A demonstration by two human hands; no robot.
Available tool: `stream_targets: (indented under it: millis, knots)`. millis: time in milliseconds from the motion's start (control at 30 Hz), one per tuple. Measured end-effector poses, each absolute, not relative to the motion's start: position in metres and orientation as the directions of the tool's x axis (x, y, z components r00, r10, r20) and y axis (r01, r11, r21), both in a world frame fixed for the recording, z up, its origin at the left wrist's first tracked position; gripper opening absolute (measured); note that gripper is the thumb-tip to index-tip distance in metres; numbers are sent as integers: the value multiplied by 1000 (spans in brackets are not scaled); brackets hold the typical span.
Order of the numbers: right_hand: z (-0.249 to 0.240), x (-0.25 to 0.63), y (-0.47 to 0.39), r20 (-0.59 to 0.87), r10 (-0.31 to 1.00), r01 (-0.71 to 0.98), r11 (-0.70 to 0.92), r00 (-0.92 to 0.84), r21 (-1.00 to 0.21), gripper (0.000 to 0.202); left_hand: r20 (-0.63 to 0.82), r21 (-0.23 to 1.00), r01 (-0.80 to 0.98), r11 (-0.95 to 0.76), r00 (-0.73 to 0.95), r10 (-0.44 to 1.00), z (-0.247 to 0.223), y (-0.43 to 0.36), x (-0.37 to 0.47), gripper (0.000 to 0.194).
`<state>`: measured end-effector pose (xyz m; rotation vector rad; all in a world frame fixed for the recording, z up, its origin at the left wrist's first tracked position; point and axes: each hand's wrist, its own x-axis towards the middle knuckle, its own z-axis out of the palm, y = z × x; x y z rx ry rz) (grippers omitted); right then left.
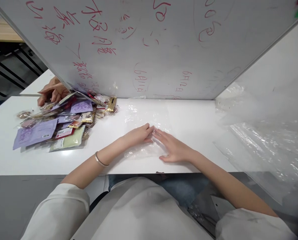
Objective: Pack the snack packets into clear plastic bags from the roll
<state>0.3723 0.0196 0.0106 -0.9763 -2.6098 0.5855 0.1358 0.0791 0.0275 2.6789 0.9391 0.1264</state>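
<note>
A clear plastic bag (pixel 149 111) lies flat on the white table in front of me. My left hand (pixel 139 135) is on the bag, its fingers bent and closed at the film near the middle. Against those fingertips rest the fingers of my right hand (pixel 174 148), stretched out over the bag with the thumb spread apart. Exactly how the film sits between the left fingers is partly hidden.
A pile of small packets, with a purple pouch (pixel 36 133) and a green pouch (pixel 70 140), lies left. Another person's hands (pixel 54 91) touch its far side. A whiteboard (pixel 149 56) stands behind. Many clear bags (pixel 264 140) heap at the right, overhanging the table's front edge.
</note>
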Motion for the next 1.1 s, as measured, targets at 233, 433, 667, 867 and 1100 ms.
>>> stream_targets:
  millis: [233, 433, 667, 867, 1100]
  knots:
    - [-1, 369, 27, 119, 654, 606, 744, -747, -282, 53, -16, 548, 415, -726, 873, 487, 31, 69, 88, 78]
    - [24, 371, 48, 8, 794, 692, 535, -608, -484, 35, -138, 616, 455, -643, 866, 480, 28, 51, 77, 110]
    - [45, 364, 76, -322, 818, 607, 42, -477, -793, 30, -143, 872, 476, -115, 472, 870, 27, 56, 91, 52]
    - [34, 359, 101, -530, 754, 653, -181, -388, -735, 28, 296, 542, 739, -401, 279, 914, 11, 61, 94, 27]
    - [39, 353, 96, -449, 827, 850, 65, -339, -523, 22, 218, 155, 516, -843, 814, 538, 7, 56, 96, 49]
